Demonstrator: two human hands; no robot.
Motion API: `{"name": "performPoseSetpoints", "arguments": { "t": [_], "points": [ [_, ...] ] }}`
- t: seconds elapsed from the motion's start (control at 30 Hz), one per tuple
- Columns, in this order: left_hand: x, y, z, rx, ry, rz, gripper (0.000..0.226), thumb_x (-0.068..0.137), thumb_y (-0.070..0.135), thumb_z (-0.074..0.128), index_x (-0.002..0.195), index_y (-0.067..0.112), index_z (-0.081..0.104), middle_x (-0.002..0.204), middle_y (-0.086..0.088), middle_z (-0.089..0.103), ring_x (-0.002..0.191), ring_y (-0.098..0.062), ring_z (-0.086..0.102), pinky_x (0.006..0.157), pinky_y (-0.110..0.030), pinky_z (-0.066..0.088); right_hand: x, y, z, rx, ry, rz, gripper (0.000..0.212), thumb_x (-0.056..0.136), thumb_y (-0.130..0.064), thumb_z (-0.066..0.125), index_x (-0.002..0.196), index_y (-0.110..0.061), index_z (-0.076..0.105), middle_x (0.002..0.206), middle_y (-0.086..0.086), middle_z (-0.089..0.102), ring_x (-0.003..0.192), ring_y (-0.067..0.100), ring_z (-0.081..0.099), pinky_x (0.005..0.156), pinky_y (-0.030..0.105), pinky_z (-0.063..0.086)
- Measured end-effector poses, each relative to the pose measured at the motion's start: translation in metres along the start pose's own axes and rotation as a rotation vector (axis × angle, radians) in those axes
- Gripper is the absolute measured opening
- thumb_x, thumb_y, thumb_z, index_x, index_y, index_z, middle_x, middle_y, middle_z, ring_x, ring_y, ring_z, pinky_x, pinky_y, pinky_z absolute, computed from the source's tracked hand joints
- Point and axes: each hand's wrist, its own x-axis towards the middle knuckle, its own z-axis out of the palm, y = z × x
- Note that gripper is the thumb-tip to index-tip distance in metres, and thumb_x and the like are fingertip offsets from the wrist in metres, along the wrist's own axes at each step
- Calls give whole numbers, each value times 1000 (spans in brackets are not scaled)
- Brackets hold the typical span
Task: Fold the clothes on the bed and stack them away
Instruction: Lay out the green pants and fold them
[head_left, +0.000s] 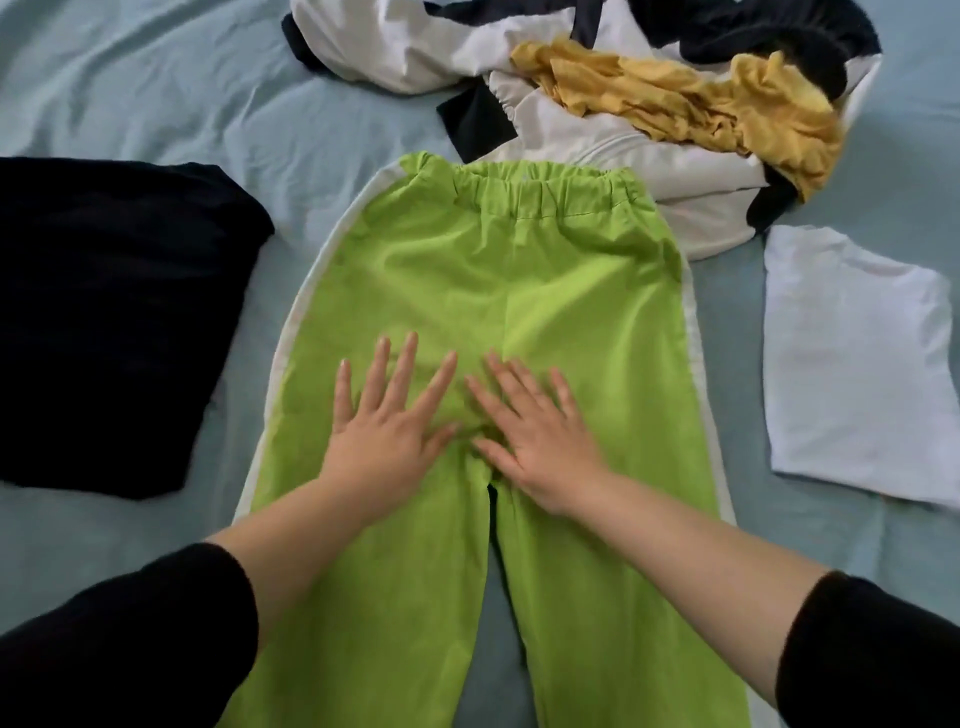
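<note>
Lime-green trousers (467, 270) with white side stripes lie flat on the light blue bed sheet (156, 93), elastic waistband away from me, both legs running toward me and off the bottom edge. My left hand (384, 431) lies flat on the cloth just left of the crotch, fingers straight and spread. My right hand (535, 441) lies flat just right of it, fingers also spread. The two hands almost meet at the crotch seam.
A folded black garment (114, 312) lies to the left. A folded white garment (852, 364) lies to the right. Behind the waistband sits a loose heap: a white-and-black jacket (597, 140) with a crumpled mustard-yellow cloth (675, 98) on top.
</note>
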Motion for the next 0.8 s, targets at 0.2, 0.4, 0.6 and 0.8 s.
{"name": "performPoseSetpoints", "arguments": {
  "t": [0.2,0.4,0.6,0.8],
  "points": [
    [-15,-59,26,99,-59,-121,70,80,83,-6,140,53,-27,153,1,-34,141,-27,-30,113,-51,-19,-4,63,15,18,-10,501,72,83,-70,-10,145,-37,-24,156,-7,-28,142,9,-27,117,42,-16],
    [-95,-29,50,132,-32,82,71,90,74,6,152,40,0,162,-5,4,148,-31,-8,112,-64,-5,-53,-10,50,-14,-21,169,67,92,-67,1,148,-37,-20,155,-10,-28,144,10,-23,114,39,-22],
    [-158,-64,40,152,-44,192,69,89,69,18,148,36,24,154,-7,33,143,-34,24,111,-62,17,-76,-8,40,7,-171,251,60,92,-61,0,143,-40,-24,153,-13,-29,141,6,-28,115,37,-18],
    [-158,-72,22,-678,234,-668,55,96,44,48,145,20,37,143,-10,41,131,-26,39,106,-38,33,-78,-89,4,335,290,180,44,100,-38,31,122,-18,63,129,-4,62,117,15,56,97,34,41]
  ]
}}
